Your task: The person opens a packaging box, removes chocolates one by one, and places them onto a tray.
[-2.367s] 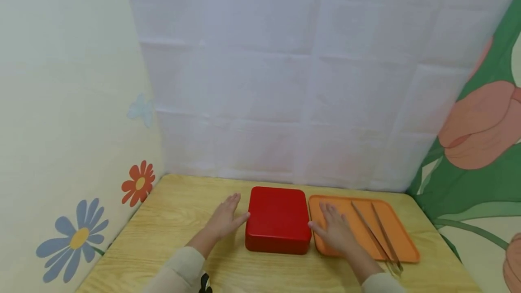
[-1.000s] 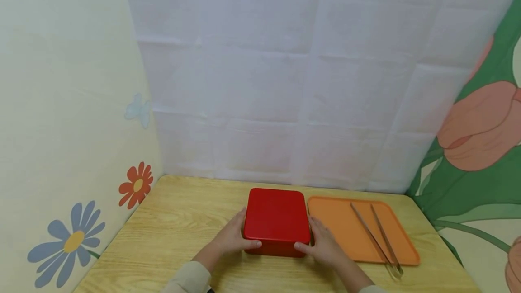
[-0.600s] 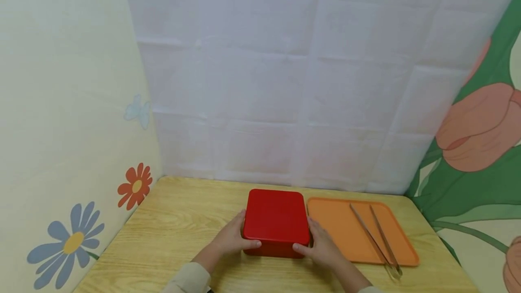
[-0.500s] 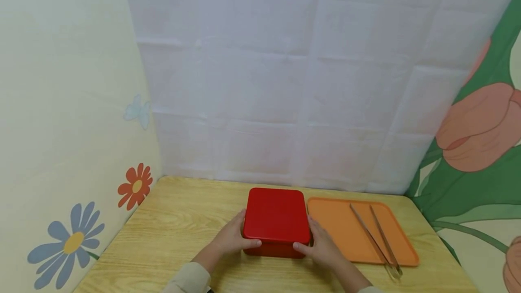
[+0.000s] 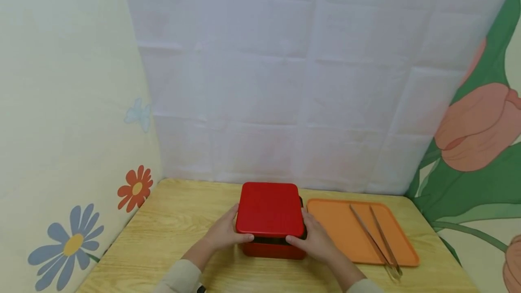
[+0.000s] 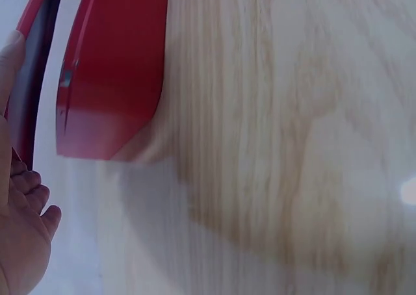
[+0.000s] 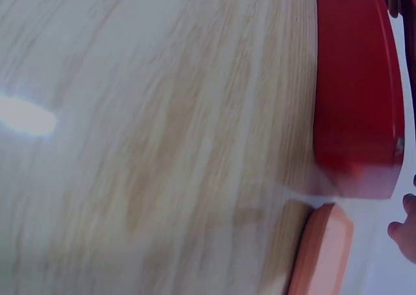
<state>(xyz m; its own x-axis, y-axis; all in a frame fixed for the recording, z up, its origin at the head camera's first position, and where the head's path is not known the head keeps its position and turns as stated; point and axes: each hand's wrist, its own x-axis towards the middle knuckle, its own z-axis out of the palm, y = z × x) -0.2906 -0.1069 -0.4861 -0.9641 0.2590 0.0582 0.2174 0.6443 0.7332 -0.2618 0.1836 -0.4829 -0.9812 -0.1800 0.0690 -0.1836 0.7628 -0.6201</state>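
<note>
A red square lid (image 5: 270, 209) is raised off the red box (image 5: 274, 251), and a dark gap shows between them in the head view. My left hand (image 5: 224, 232) grips the lid's left side, its thumb at the front edge. On the opposite side my right hand (image 5: 319, 241) holds the lid in the same way. The left wrist view shows the lid apart from the box wall, with the left hand's fingers curled under it. In the right wrist view the box stands on the table; only part of the right hand shows at the edge.
An orange tray (image 5: 338, 225) lies right of the box, close to it. Long metal tongs (image 5: 372, 234) rest on the tray, their near end past its front rim. Behind the wooden table (image 5: 183, 211) hangs a white cloth (image 5: 260, 80); flowered panels flank both sides.
Both hands came from beside the box to grip its lid. Since half a second ago the lid has come up off the box and shifted slightly left. The tray and tongs stay put.
</note>
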